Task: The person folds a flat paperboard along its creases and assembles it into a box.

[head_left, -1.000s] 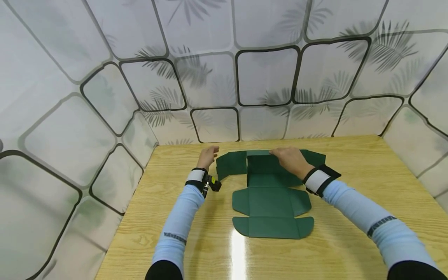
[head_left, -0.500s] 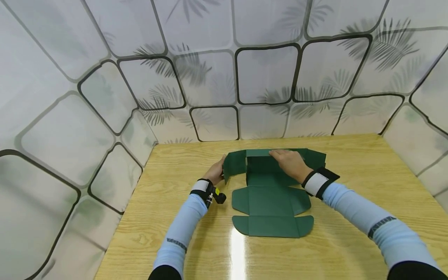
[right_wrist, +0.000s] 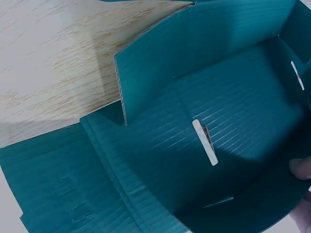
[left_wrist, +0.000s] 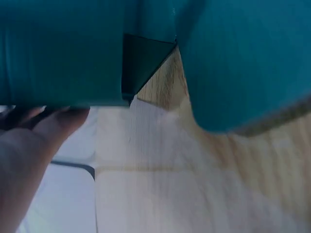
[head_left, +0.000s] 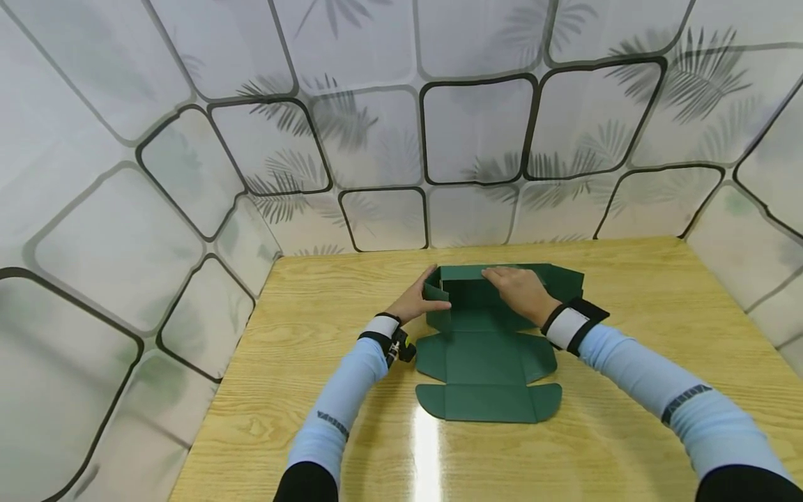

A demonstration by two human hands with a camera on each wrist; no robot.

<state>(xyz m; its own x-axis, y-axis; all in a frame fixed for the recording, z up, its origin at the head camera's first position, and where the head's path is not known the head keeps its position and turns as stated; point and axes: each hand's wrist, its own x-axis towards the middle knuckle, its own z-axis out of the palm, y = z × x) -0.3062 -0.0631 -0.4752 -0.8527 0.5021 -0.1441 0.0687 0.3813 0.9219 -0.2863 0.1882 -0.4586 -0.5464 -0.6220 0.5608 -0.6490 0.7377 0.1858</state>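
Observation:
A partly folded green cardboard box (head_left: 483, 359) lies on the table, its far wall raised and its near panels flat. At the raised wall's left end, my left hand (head_left: 415, 301) holds the side flap (head_left: 437, 291), which is bent inward, with the thumb in front and the fingers behind. In the left wrist view the fingers (left_wrist: 63, 121) meet the edge of the green card (left_wrist: 58, 68). My right hand (head_left: 523, 293) grips the top of the raised wall (head_left: 464, 273). Its thumb (right_wrist: 301, 168) presses the card in the right wrist view, near slots in the bottom panel (right_wrist: 233, 107).
Around the box spreads a light wood-grain table (head_left: 301, 362). Patterned fabric walls (head_left: 477, 132) rise along its far edge and the left and right sides. The right side flap (head_left: 564, 280) stands out to the right, beyond my right hand.
My left hand has moved in from the left, taken hold of the left side flap and swung it inward to the right. My right hand keeps its place on the raised wall.

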